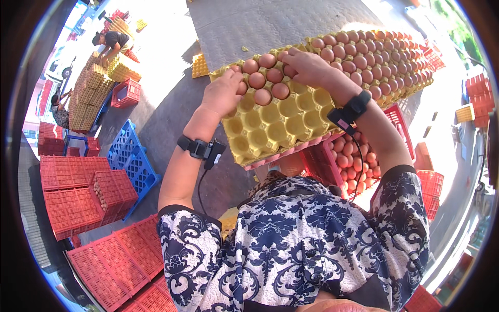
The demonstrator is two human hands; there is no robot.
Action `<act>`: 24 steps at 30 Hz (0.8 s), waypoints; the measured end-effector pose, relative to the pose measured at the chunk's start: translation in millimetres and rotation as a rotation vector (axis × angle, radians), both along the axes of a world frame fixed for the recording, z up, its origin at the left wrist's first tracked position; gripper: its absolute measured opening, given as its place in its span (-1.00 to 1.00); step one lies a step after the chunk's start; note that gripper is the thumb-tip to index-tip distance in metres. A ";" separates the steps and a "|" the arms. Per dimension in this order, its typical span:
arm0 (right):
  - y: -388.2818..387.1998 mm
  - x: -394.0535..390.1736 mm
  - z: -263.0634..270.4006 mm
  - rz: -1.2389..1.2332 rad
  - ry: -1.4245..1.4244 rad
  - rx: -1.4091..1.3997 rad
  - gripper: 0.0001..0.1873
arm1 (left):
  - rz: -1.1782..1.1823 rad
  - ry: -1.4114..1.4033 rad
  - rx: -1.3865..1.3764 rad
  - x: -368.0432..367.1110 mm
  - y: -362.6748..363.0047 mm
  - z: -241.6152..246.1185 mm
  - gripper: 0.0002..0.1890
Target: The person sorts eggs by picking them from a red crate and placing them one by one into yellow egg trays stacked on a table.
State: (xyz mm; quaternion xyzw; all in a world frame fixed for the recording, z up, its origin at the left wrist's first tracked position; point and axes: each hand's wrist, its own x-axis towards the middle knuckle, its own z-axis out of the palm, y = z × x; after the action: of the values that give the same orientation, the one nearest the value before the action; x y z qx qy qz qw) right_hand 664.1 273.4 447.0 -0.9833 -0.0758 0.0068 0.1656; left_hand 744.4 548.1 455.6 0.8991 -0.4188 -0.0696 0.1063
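Note:
Before me lies a yellow egg tray [273, 124] with brown eggs [257, 80] in its far cups; its nearer cups are bare. At the tray's far left corner my left hand [223, 91] curls its fingers over eggs. My right hand [308, 66] has its fingertips on eggs near the far edge, towards the right. Both palms face down, and whether either hand grips an egg is hidden. To the right stand full trays of brown eggs [360, 62]. Below my right forearm a red plastic crate [323, 163] holds many loose eggs [353, 160].
Red plastic crates [113, 261] are stacked at the lower left, beside a blue plastic pallet [130, 163]. A person [113, 41] leans over tall stacks of yellow trays [87, 93] at the upper left; another person [59, 111] is beside them. More red crates [479, 93] stand far right.

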 end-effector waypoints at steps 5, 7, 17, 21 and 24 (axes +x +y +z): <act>8.3 -0.6 18.0 0.004 0.041 0.063 -0.49 | -0.013 0.095 0.007 8.4 -1.1 6.4 -0.64; -2.4 2.5 25.9 -0.009 0.031 0.151 -0.62 | -0.049 0.111 -0.118 31.7 11.2 18.9 -0.67; 17.6 69.4 6.0 -0.187 0.004 -0.345 -0.83 | 0.183 -0.062 0.185 68.5 -17.0 9.8 -0.70; -29.7 35.4 1.1 -0.140 -0.306 0.073 -0.72 | 0.178 0.161 -0.080 90.0 -21.9 3.6 -0.67; -50.0 -96.1 56.1 -0.301 0.149 1.048 -0.53 | -0.004 0.249 -0.463 26.4 -21.7 -12.3 -0.64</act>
State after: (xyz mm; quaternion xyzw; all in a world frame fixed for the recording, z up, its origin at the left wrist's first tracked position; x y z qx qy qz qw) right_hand 568.0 223.3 503.1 -0.7660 0.0841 0.0138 0.6372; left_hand 770.7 526.4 443.3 0.8344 -0.4092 -0.0820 0.3600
